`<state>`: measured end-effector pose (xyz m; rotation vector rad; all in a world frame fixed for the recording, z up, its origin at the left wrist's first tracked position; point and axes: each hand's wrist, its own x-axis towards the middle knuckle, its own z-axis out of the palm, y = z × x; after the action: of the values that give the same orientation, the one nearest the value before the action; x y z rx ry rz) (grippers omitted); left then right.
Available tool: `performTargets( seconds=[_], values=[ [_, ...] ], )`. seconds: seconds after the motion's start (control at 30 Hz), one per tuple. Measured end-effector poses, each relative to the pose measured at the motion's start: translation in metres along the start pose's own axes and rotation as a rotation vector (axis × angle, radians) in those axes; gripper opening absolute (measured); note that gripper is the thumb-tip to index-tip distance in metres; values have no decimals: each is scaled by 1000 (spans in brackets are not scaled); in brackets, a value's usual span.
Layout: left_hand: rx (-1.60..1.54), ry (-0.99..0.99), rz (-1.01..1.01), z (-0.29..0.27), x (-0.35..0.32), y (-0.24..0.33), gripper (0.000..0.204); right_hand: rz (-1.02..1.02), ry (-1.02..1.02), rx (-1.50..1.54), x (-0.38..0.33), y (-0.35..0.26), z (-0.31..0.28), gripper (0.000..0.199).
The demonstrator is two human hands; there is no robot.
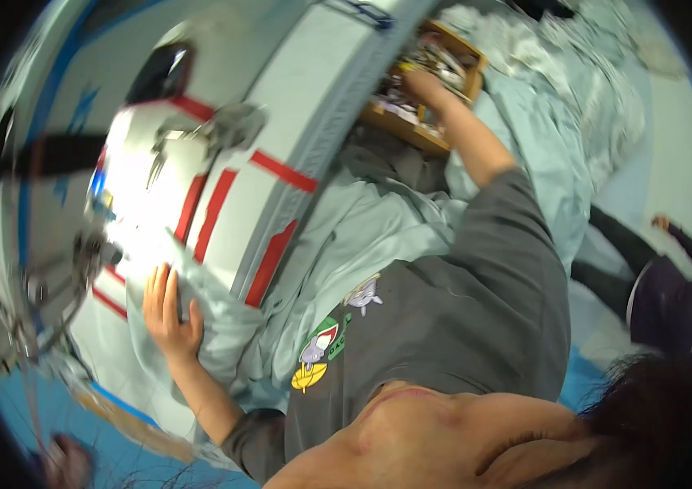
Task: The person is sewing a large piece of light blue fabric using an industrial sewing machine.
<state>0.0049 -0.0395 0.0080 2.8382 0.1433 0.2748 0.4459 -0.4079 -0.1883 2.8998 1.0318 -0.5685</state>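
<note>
My left hand [170,314] lies with its fingers stretched out on a pale green cloth [219,303], beside the lit needle area of a white sewing machine [138,183]. The cloth spreads from the machine bed over my lap. My right arm reaches out to a shallow wooden drawer [411,125] beside the table. In it, my right hand [425,84] is down among small mixed items [448,63]. Its fingers are hidden, so whether they grip anything does not show.
Red tape strips [215,213] mark the white sewing table [290,106]. Heaped pale green fabric [541,106] surrounds the drawer's right side. At the far right another person's dark-clothed legs [623,232] show. Blurred metal machine parts [28,285] stand at the left.
</note>
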Motion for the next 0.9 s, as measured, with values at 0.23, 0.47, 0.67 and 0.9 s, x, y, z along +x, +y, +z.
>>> performTargets(
  seconds=[0.23,0.47,0.67,0.9],
  values=[
    [-17,306,159,-8,7,-4,35,-419,717,330,-71,-104,-151,16],
    [-88,-74,17,-12,5,-9,59,-346,884,-75,17,-134,-155,39],
    [-26,-97,-10,-6,-2,-10,70,-213,702,-305,29,-133,-186,29],
    [-53,-113,-39,-1,-12,-15,77,-483,301,555,-108,-268,-177,20]
  ],
)
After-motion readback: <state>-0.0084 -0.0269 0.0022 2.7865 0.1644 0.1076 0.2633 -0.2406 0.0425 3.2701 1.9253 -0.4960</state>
